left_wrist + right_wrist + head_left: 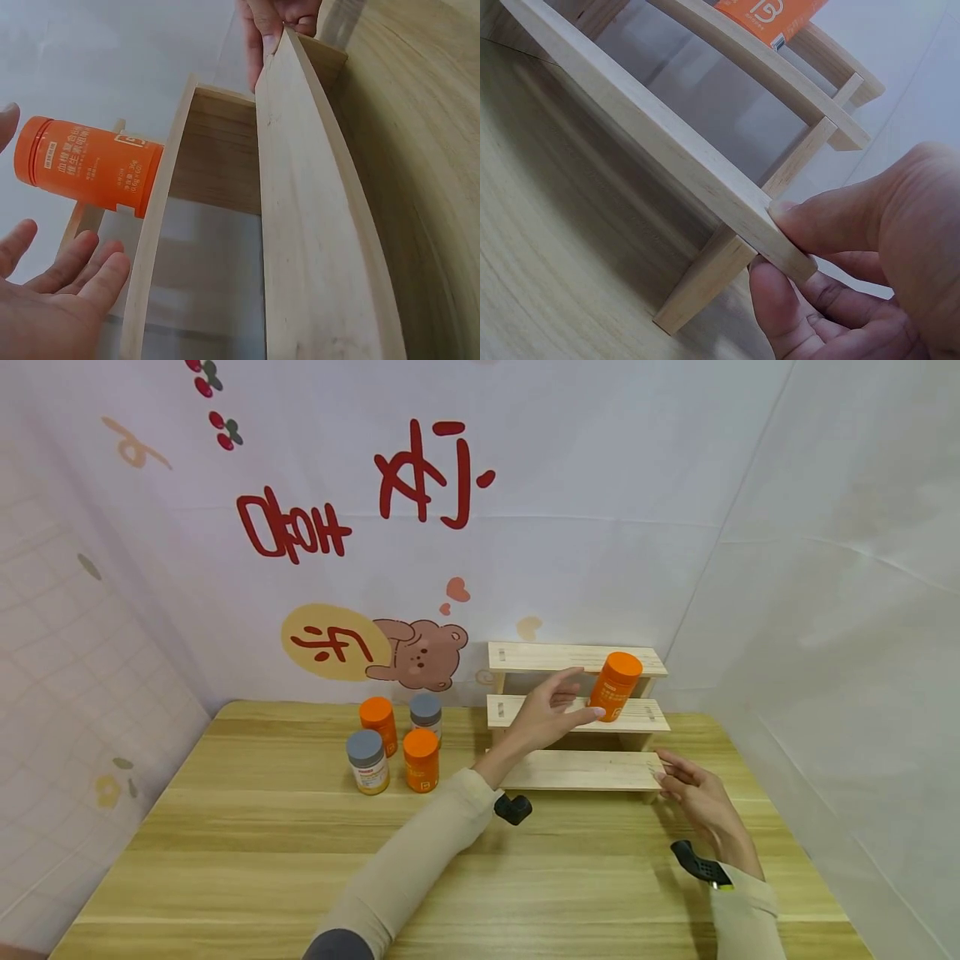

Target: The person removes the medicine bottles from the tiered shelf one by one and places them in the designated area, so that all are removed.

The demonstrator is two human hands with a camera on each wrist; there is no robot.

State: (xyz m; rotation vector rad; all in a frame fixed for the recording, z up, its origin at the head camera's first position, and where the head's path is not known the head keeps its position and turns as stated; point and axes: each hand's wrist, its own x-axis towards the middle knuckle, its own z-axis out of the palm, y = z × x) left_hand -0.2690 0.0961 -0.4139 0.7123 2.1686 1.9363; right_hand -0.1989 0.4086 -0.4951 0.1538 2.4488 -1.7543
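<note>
An orange supplement bottle (615,687) stands upright on the middle step of a three-step wooden shelf (570,770). My left hand (546,714) is beside the bottle, its fingers spread; in the left wrist view the hand (56,300) shows a gap between fingers and bottle (94,163). At the shelf's right end, my right hand (701,802) grips the lowest step. In the right wrist view the right thumb lies on top of the board (682,154) and the fingers are beneath it.
Left of the shelf, two orange bottles (422,762) and two grey-capped bottles (368,763) stand grouped on the wooden table (247,827). A printed cloth (570,527) hangs behind the table, and pale cloth walls flank both sides.
</note>
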